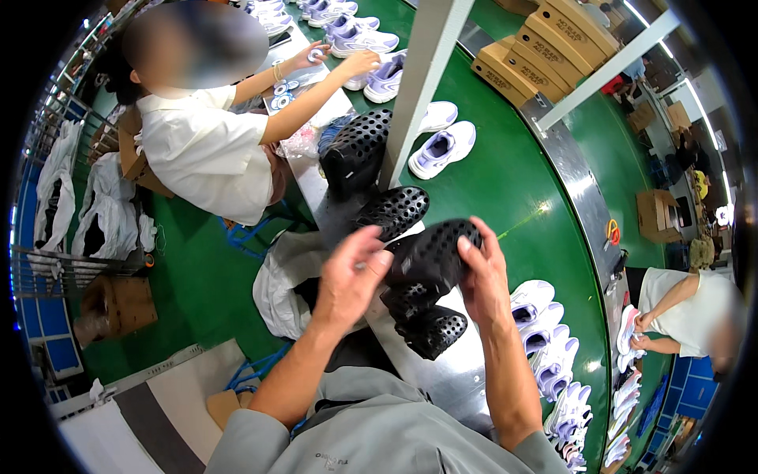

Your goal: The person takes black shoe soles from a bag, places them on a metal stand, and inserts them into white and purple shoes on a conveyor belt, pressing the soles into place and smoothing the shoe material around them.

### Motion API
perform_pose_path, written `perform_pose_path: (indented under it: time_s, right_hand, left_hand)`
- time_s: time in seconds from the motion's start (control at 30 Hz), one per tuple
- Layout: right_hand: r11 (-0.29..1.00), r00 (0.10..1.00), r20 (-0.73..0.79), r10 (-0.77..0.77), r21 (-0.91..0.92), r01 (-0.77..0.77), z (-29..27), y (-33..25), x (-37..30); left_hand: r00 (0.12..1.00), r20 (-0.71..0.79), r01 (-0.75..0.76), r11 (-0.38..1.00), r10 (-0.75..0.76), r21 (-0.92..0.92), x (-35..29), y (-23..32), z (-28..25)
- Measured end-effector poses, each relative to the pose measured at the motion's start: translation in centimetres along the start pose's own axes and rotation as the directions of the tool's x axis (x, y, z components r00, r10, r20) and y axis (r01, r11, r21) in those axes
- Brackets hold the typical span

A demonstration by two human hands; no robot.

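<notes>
My right hand grips a black perforated plastic shoe insert, thumb on its near side and fingers round its rounded end. To the left of it, my left hand has its thumb and fingers apart, slightly blurred, and seems to hold nothing. More black perforated inserts lie just below the held one, on the metal bench. Beyond my left hand rests another insert, and farther back a larger black perforated piece stands next to the white post.
The white post rises from the metal bench. White-and-lilac sneakers line the green conveyor belt. A co-worker handles sneakers at the far left; another person holds a shoe at right. Cardboard boxes are stacked at the back.
</notes>
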State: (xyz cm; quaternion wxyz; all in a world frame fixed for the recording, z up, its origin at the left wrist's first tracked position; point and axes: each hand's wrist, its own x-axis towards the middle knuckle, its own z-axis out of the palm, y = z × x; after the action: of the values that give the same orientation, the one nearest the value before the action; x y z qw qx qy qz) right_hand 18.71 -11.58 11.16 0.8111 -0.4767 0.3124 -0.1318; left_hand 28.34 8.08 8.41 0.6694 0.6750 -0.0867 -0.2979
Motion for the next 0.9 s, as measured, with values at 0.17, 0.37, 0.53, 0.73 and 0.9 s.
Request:
perform_pose_path:
  time_s: [0.17, 0.37, 0.53, 0.73, 0.9]
  right_hand:
    - [0.973, 0.979, -0.046, -0.197, -0.131, 0.19, 4.2, 1.0, 5.3]
    - [0.333, 0.91, 0.001, -0.414, -0.931, 0.152, 5.5, 5.4, 8.9]
    - [0.099, 0.704, 0.374, -0.604, -0.841, 0.531, 6.2, 4.1, 4.3]
    - [-0.103, 0.614, 0.549, -0.568, -0.787, 0.608, 6.4, 6.7, 7.2]
    - [-0.21, 0.622, 0.689, -0.371, -0.715, 0.667, 8.3, 6.0, 7.1]
  left_hand:
    - [0.893, -0.157, -0.22, 0.713, 0.421, 0.666, 5.1, -8.9, -4.5]
    - [0.974, -0.078, -0.144, 0.849, 0.213, 0.508, 9.7, -12.4, -2.6]
    - [0.948, -0.058, -0.253, 0.851, 0.313, 0.46, 10.0, -13.6, -3.7]
    - [0.963, -0.064, -0.187, 0.819, 0.263, 0.542, 10.1, -11.9, -2.5]
    - [0.982, -0.103, -0.085, 0.851, 0.161, 0.518, 8.4, -12.6, -2.1]
